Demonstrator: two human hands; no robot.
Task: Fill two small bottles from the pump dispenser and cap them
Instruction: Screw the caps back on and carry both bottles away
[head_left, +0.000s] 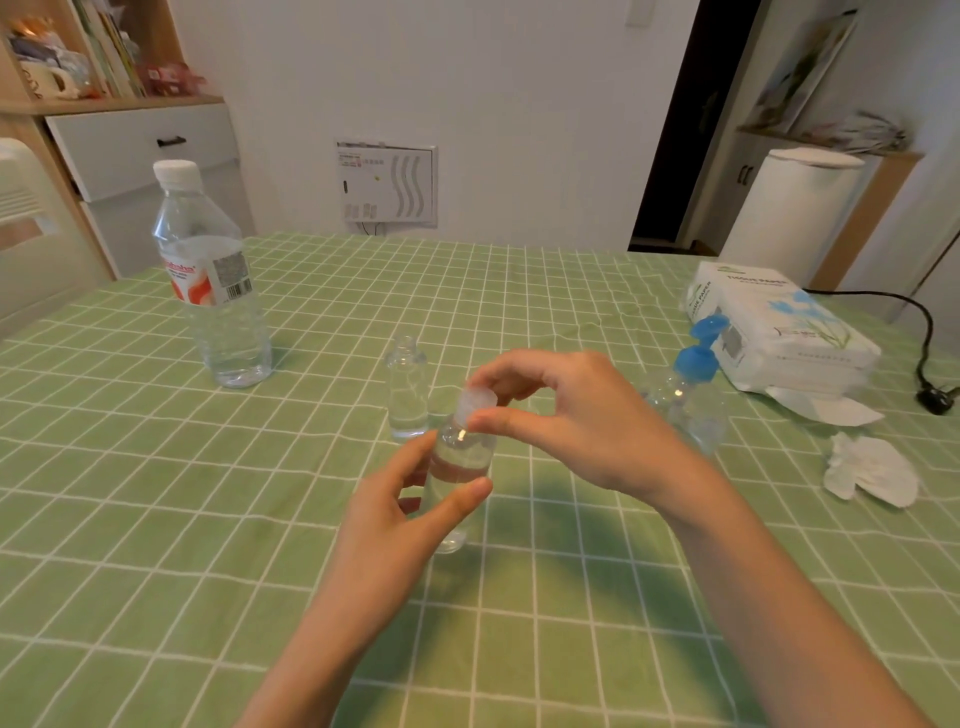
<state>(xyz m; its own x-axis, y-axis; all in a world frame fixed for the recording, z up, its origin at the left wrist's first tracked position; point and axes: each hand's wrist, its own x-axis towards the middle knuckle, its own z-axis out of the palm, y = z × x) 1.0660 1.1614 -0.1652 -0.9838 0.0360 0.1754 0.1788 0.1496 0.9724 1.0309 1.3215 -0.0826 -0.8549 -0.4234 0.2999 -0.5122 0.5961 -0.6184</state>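
A small clear bottle (462, 457) stands on the table's middle, with clear liquid in it. My left hand (400, 514) grips its body between thumb and fingers. My right hand (566, 415) pinches the translucent cap (475, 400) that sits on the bottle's neck. Just behind stands a second small clear bottle (408, 387), upright with no cap on and a little liquid at its bottom. The pump dispenser (693, 384), clear with a blue pump head, stands to the right behind my right hand.
A large water bottle (215, 291) with a white cap stands at the far left of the green checked tablecloth (156, 519). A tissue pack (779, 332) and a crumpled tissue (872, 470) lie at the right. A black cord (919, 332) trails off the right edge.
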